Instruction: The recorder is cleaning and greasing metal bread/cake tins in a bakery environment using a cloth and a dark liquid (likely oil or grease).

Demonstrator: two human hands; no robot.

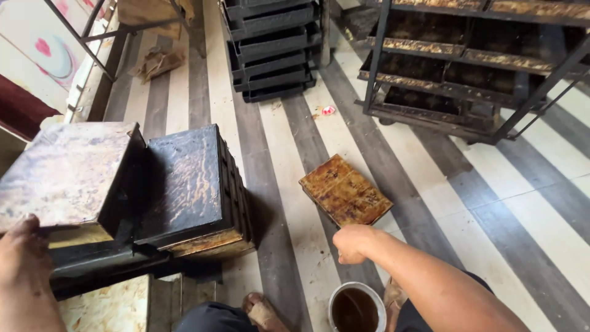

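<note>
Striped floor [344,92] of pale and grey planks, seen from above. Left hand [23,258] at lower left, palm down, fingers pressed flat on near corner of a worn, browned baking tin [64,175] that sits upside down; can't tell if thumb wraps under. Just right of that hand, touching the tin, a stack of dark tins [193,190], also bottoms up. Right hand [353,243] at centre, curled into a loose fist; whether it pinches anything can't be told. Just beyond its knuckles, apart from it, a single upturned browned tin [345,190] lies on the floor. Below that hand, near the wrist, a metal cup of dark liquid [356,307]. Far ahead: stacked black trays [270,49], and a metal rack w/ crusted tins [479,61].
</note>
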